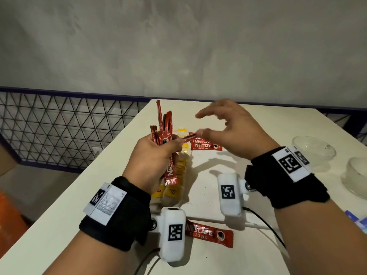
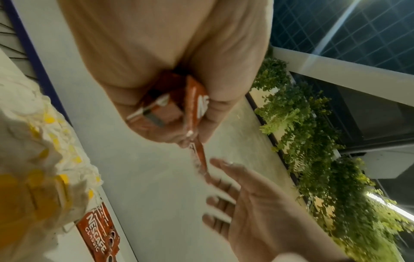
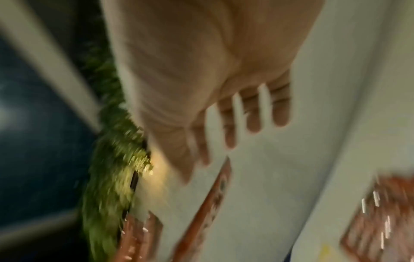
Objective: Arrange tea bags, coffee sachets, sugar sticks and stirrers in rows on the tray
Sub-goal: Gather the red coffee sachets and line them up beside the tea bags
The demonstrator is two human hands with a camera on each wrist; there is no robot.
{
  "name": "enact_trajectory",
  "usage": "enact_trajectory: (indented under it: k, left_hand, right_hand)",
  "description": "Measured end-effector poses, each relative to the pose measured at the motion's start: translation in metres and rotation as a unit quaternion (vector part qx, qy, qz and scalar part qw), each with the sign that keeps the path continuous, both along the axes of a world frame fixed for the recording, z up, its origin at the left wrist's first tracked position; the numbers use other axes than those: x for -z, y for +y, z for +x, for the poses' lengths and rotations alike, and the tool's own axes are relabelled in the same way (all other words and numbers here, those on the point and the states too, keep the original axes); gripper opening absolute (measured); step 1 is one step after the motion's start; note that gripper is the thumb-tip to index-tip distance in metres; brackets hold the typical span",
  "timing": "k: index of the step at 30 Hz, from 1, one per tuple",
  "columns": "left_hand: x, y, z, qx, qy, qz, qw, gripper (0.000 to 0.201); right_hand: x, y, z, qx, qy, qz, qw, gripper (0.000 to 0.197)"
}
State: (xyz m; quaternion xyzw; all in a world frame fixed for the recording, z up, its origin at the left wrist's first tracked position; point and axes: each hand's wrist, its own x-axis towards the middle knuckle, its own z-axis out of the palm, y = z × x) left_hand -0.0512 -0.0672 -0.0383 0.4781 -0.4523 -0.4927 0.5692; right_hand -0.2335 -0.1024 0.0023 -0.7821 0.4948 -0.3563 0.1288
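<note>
My left hand (image 1: 168,147) grips a bundle of red Nescafe coffee sachets (image 1: 165,132) upright above the white table (image 1: 258,132). One sachet (image 1: 188,136) sticks out sideways from under its thumb. My right hand (image 1: 199,125) hovers just right of that sachet with fingers spread, its thumb tip at the sachet's end and the index finger well above it. In the left wrist view the sachet (image 2: 199,156) points at the straight fingers of my right hand (image 2: 224,186). Yellow-tagged tea bags (image 1: 178,171) lie in a row under my left hand. Two sachets (image 1: 206,145) lie flat beyond them.
Another coffee sachet (image 1: 210,233) lies near the front edge beside a white cable (image 1: 256,226). Two glass bowls (image 1: 313,147) stand at the right side of the table. A blue packet (image 1: 357,219) shows at the right edge. A wire mesh fence (image 1: 59,126) runs left of the table.
</note>
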Motion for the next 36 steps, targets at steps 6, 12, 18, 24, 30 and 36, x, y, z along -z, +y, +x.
enact_trajectory:
  k: [6,12,18,24,30,36]
  left_hand:
    - [-0.003,0.0,0.0,0.068,0.115,0.021,0.991,0.014]
    - [0.005,-0.002,0.001,0.014,-0.078,-0.066,0.995,0.006]
    - [0.004,0.002,-0.003,0.018,-0.063,-0.044,0.997,0.007]
    - [0.003,0.003,-0.004,0.015,-0.092,-0.061,0.994,0.006]
    - [0.003,0.003,-0.006,-0.006,-0.11,-0.07,0.991,0.005]
    - [0.002,0.001,-0.003,-0.033,-0.051,-0.065,0.996,0.008]
  right_hand:
    - [0.003,0.003,0.011,-0.06,0.076,0.024,0.995,0.009]
    - [0.001,0.005,0.005,-0.081,0.057,0.113,0.989,0.007]
    - [-0.001,0.009,0.012,-0.088,0.082,0.079,0.99,0.011]
    - [-0.003,0.011,0.009,-0.087,0.088,0.077,0.989,0.012]
    - [-0.003,0.009,0.008,-0.079,0.089,0.08,0.99,0.014]
    - [-0.016,0.008,0.005,-0.066,0.101,0.094,0.988,0.014]
